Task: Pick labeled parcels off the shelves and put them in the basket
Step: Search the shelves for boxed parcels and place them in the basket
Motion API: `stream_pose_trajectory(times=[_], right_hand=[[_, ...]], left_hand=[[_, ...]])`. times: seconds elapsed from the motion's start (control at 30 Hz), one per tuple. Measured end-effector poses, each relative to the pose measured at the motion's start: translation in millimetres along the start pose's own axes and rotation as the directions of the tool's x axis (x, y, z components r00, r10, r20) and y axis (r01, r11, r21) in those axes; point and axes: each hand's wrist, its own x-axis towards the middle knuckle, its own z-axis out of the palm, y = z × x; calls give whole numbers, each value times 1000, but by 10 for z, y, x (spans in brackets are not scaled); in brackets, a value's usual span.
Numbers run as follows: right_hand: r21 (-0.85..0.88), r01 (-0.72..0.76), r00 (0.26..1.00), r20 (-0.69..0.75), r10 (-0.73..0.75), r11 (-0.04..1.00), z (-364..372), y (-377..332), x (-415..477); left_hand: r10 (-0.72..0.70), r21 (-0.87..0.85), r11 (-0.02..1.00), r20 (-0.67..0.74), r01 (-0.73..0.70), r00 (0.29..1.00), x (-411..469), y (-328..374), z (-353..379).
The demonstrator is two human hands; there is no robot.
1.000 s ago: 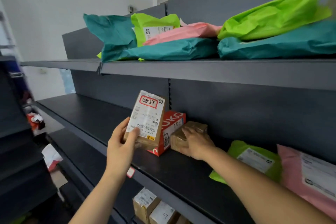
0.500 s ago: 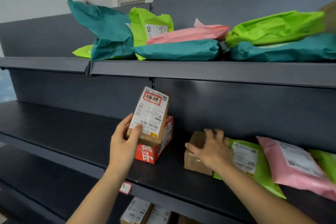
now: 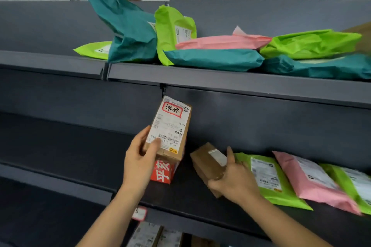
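Observation:
My left hand (image 3: pixel 140 163) grips a brown cardboard box (image 3: pixel 170 128) with a white shipping label, held upright above the middle shelf (image 3: pixel 80 158). Behind and under that box a red carton (image 3: pixel 163 171) stands on the shelf. My right hand (image 3: pixel 233 180) holds a small brown taped box (image 3: pixel 206 161), tilted and lifted off the shelf. To its right, labeled mailer bags lie on the same shelf: a green one (image 3: pixel 267 178), a pink one (image 3: pixel 307 180) and another green one (image 3: pixel 353 184). No basket is in view.
The top shelf (image 3: pixel 220 80) carries a pile of teal, green and pink mailer bags (image 3: pixel 212 58). A small red-edged tag (image 3: pixel 139 213) sits on the middle shelf's front edge. More cardboard boxes (image 3: pixel 148 234) show on the shelf below. The left stretch of the shelves is dark and bare.
My right hand went from resting on top of the small brown box to gripping and tilting it up off the shelf. The left hand keeps holding the labeled box; the view shifted right.

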Motion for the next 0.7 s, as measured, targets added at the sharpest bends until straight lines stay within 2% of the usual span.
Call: stream_pose_trajectory(times=[0.07, 0.1, 0.2, 0.23, 0.3, 0.4, 0.47, 0.57, 0.63, 0.7], right_hand=[[-266, 238, 949, -143, -282, 934, -11, 42, -127], [-360, 318, 913, -134, -386, 877, -16, 72, -182], [-421, 480, 812, -118, -572, 769, 37, 234, -229], [-363, 505, 818, -88, -568, 783, 23, 253, -220], [-207, 492, 845, -119, -521, 846, -21, 246, -187], [84, 342, 938, -83, -336, 936, -81, 168, -80], [211, 174, 980, 55, -189, 962, -102, 150, 38], [319, 46, 968, 220, -121, 947, -89, 178, 158], [376, 86, 972, 170, -160, 922, -78, 195, 155], [370, 210, 977, -49, -207, 905, -56, 199, 92]], left_hand=[[-2, -11, 1000, 4, 2, 1000, 14, 15, -14], [-3, -16, 1000, 5, 3, 1000, 24, 20, -22], [-5, -26, 1000, 7, 6, 1000, 53, 13, -39], [-7, -26, 1000, 7, 7, 1000, 60, 3, -37], [-12, -23, 1000, 7, 12, 1000, 63, -20, -22], [-15, -18, 1000, 12, 15, 1000, 63, -45, -3], [-11, -12, 1000, 21, 11, 1000, 66, -56, -5], [-8, -15, 1000, 22, 8, 1000, 77, -62, -28], [-8, -14, 1000, 13, 8, 1000, 86, -67, -49], [-6, -12, 1000, 6, 6, 1000, 85, -77, -62]])
